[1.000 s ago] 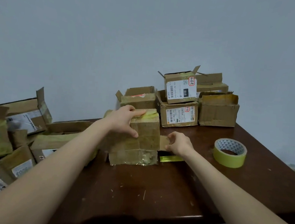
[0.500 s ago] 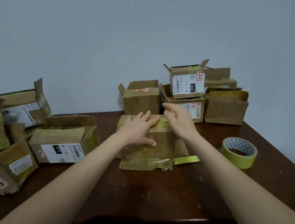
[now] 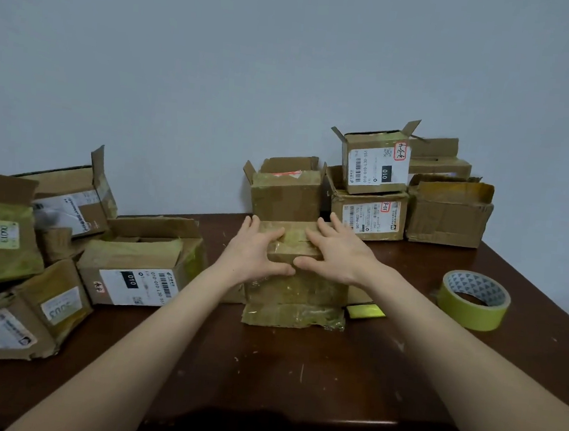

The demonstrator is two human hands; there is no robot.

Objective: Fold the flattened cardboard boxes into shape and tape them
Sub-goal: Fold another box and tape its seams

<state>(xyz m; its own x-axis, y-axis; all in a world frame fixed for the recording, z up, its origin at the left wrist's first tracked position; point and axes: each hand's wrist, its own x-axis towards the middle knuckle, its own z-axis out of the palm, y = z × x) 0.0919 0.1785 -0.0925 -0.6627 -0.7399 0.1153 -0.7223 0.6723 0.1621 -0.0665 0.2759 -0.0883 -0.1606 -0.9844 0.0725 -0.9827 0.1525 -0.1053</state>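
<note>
A small worn cardboard box stands in the middle of the dark wooden table, its top flaps folded down. My left hand lies flat on the left half of the top, fingers spread. My right hand lies flat on the right half, thumb near the left thumb. Both press the flaps and grip nothing. A strip of yellow tape lies at the box's lower right. A roll of yellow tape sits on the table to the right, apart from both hands.
Several shaped boxes are stacked against the wall behind, among them an open brown box and a labelled box on top of another. More open and crumpled boxes, one a labelled carton, crowd the left side. The table's front edge is near me.
The box was rotated and set down. My right hand left the side flap and came onto the top; both hands now press the flaps flat. The camera moved closer.
</note>
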